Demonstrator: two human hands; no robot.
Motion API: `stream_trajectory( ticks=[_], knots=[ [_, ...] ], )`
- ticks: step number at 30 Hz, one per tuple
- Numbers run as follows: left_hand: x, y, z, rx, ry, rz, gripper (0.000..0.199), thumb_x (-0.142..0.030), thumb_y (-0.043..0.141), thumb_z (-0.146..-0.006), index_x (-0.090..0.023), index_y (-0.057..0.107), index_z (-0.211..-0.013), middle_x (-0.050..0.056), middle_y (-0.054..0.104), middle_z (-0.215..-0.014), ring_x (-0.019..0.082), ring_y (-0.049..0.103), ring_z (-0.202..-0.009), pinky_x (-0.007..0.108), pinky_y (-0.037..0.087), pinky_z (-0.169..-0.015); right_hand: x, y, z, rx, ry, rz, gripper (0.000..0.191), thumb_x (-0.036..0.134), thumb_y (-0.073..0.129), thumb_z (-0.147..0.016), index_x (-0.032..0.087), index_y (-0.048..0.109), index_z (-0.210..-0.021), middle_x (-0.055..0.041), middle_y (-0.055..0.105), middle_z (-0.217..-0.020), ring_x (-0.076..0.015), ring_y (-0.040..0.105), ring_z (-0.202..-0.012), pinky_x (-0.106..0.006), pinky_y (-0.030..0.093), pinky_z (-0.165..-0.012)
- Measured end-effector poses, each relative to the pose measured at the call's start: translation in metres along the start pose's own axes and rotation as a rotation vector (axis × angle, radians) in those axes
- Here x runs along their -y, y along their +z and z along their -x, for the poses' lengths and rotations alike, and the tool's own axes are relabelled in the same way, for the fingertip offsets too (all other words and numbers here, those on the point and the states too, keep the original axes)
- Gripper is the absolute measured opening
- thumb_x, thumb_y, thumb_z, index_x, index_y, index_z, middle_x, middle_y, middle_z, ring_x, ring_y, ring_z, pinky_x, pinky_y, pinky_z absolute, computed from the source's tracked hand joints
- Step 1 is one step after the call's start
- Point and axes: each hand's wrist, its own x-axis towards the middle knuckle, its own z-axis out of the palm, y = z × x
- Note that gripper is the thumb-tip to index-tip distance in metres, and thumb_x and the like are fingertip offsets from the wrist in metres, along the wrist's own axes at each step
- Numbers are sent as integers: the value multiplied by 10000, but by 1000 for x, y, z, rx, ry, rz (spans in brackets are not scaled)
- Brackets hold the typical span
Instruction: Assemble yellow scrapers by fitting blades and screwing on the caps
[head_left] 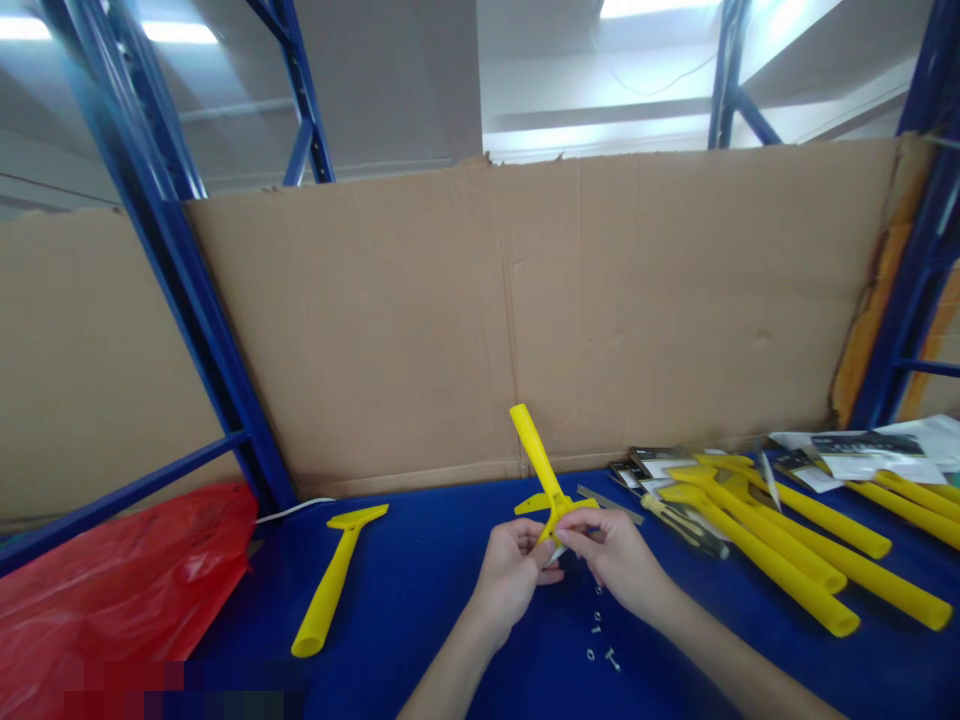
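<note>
Blue counter [420, 560] backed by cardboard: both hands meet at its middle. Left hand [512, 572] and right hand [615, 560] each have their grip clamped on the head of a yellow scraper [538, 462], handle tilted up. Small screws [600, 640] lie just below; more yellow scrapers [780, 540] lie at right.

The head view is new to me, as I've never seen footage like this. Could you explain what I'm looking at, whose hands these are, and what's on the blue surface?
The one picture comes from a camera worn on a person's head, looking forward and down. The left hand and right hand are that person's own. Together they hold a yellow scraper by its head, handle pointing up. On the blue table lie another yellow scraper, a pile of yellow handles, a screwdriver, printed packets and small screws. A red plastic bag sits at left; cardboard stands behind.
</note>
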Motion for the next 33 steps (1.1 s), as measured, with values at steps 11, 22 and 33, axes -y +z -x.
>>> stream_trajectory(
  ticks=[11, 22, 33],
  knots=[
    [5, -2, -4, 21, 55, -56, 453, -444, 807, -482, -92, 614, -693, -1, 588, -601, 94, 565, -571, 237, 538, -545, -6, 4, -2, -36, -153, 242, 167, 192, 545, -723, 196, 693, -647, -21, 685, -648, -174, 617, -638, -283, 479, -629],
    [8, -2, -4, -2, 85, -106, 249, -258, 771, -603, -91, 620, -708, 9, 607, -617, 91, 569, -555, 224, 541, -529, 3, 2, 1, -258, -2, 581, 179, 234, 626, -681, 220, 515, -820, 53, 576, -563, -165, 565, -548, -253, 372, -532],
    [-3, 0, 0, -97, -41, 10, 49, -51, 654, -718, -76, 623, -690, 14, 593, -582, 75, 557, -513, 211, 549, -524, 11, -40, -2, -289, -114, 750, 178, 356, 477, -829, 213, 582, -825, -11, 651, -658, -182, 620, -611, -260, 425, -546]
  ],
)
